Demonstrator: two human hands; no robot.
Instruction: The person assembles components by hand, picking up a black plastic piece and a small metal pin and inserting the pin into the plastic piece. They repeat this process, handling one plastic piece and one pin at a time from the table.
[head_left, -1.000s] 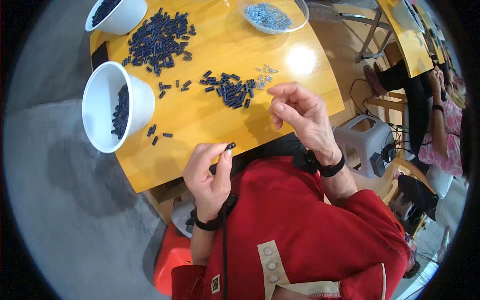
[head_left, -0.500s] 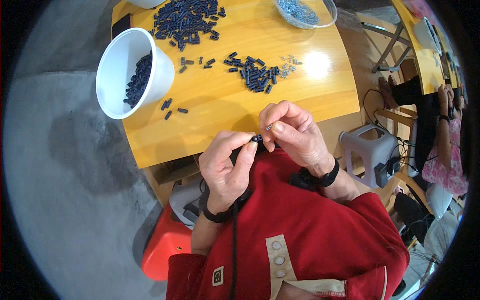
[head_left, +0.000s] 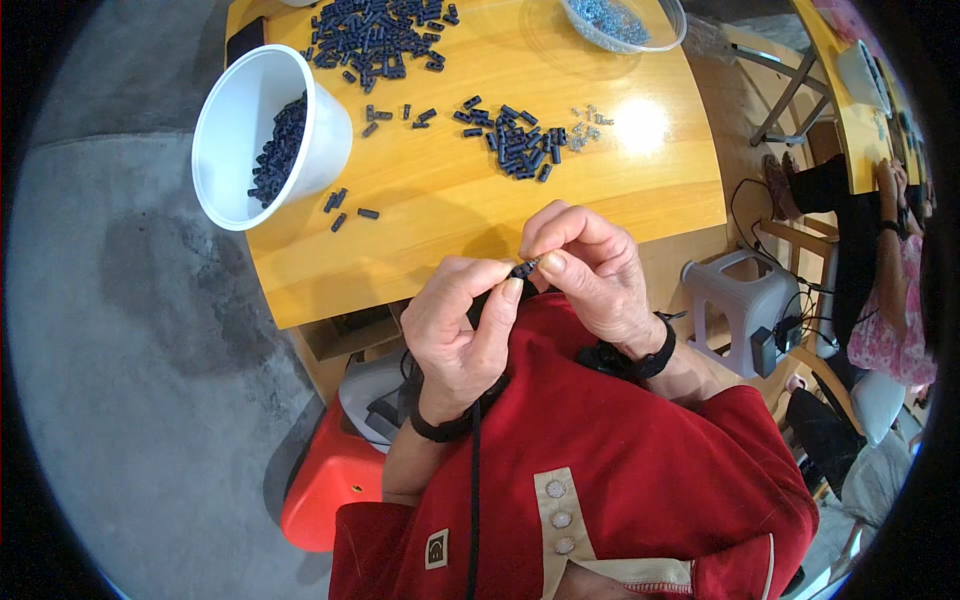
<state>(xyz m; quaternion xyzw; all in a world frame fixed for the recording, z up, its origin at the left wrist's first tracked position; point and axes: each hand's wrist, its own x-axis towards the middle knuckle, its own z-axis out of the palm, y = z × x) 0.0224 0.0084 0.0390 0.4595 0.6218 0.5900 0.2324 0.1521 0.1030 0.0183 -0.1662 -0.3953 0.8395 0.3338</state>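
Note:
Between the thumb and forefinger of my left hand (head_left: 452,325) is a small black plastic piece (head_left: 521,271). My right hand (head_left: 598,280) pinches a tiny silvery screw (head_left: 535,263), its tip against the end of the black piece. Both hands meet just in front of the near table edge, over my red shirt. Beyond them on the table lies a small heap of similar black pieces (head_left: 520,150), with several loose screws (head_left: 588,130) at its right side. My fingertips partly hide the screw and the piece.
A white tub (head_left: 335,130) part-filled with black pieces stands at the table's left edge. A bigger black heap (head_left: 375,40) and a clear bowl (head_left: 680,30) of small shiny parts lie farther back. A grey stool (head_left: 735,290) and another person's arm (head_left: 890,265) are at right.
My right hand has brought the screw left onto the black piece, closing the small gap between them. My left hand has shifted slightly up and right. The view has tilted a little.

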